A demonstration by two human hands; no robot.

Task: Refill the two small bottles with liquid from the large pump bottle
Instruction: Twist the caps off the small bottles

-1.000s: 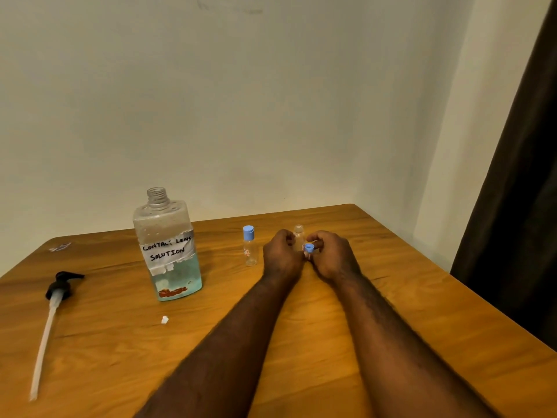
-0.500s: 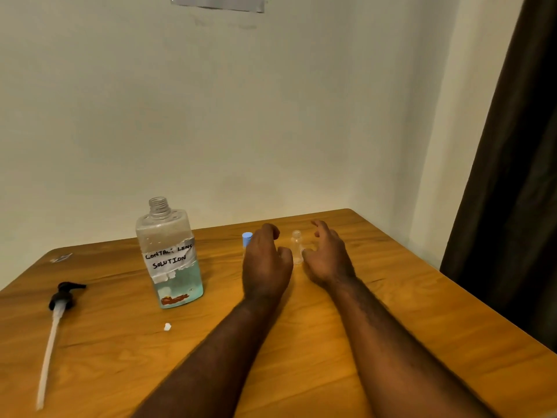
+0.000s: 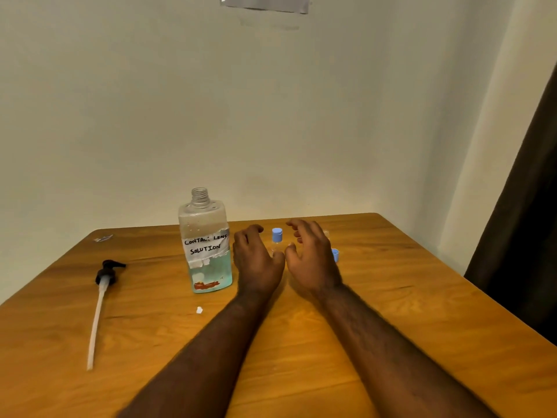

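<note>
Between left hand and right hand, both half-curled and holding nothing, capped small bottle stands upright. Uncapped small bottle at right hand's 1 o'clock, loose blue cap at 3. Open large bottle at left hand's 9 o'clock; removed pump lies farther out.

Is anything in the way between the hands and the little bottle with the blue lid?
Nothing visible. The capped small bottle stands in the bare gap between the left hand and the right hand.
</note>
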